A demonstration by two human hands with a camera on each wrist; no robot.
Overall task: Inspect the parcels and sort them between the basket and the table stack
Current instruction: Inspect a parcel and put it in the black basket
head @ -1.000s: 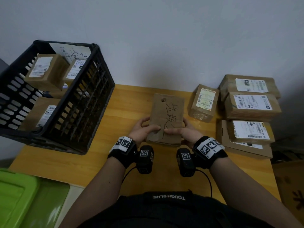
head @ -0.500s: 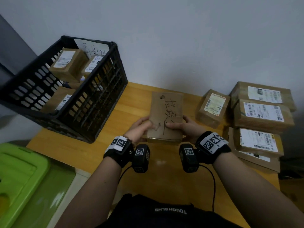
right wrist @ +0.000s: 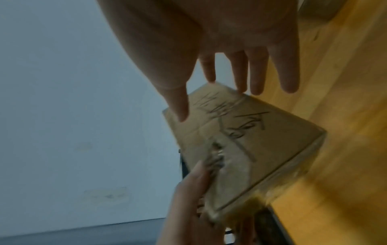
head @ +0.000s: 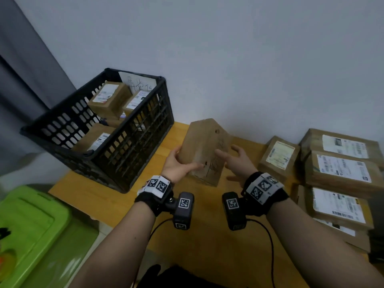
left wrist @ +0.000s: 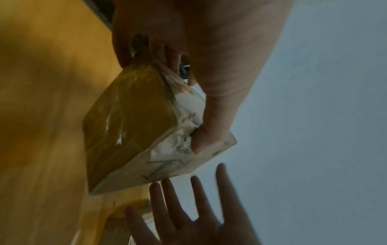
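I hold a brown cardboard parcel (head: 202,149) with black handwriting and a small hole, tilted above the wooden table (head: 93,194). My left hand (head: 187,161) grips its left side, thumb on the written face. In the left wrist view the thumb presses the parcel (left wrist: 134,126). My right hand (head: 228,154) is open with fingers spread, just right of the parcel; in the right wrist view its straight fingers (right wrist: 254,77) hover at the edge of the parcel (right wrist: 251,140). The black basket (head: 135,150) stands to the left with several labelled parcels (head: 108,96) inside.
A stack of labelled parcels (head: 340,173) fills the table's right end, with one single parcel (head: 278,156) beside it near the wall. A green plastic bin (head: 27,225) sits low at the left, off the table. A grey curtain hangs behind the basket.
The parcel has risen, tilted and shifted left towards the basket. My right hand has let go of it and opened. The head view has swung upward and left.
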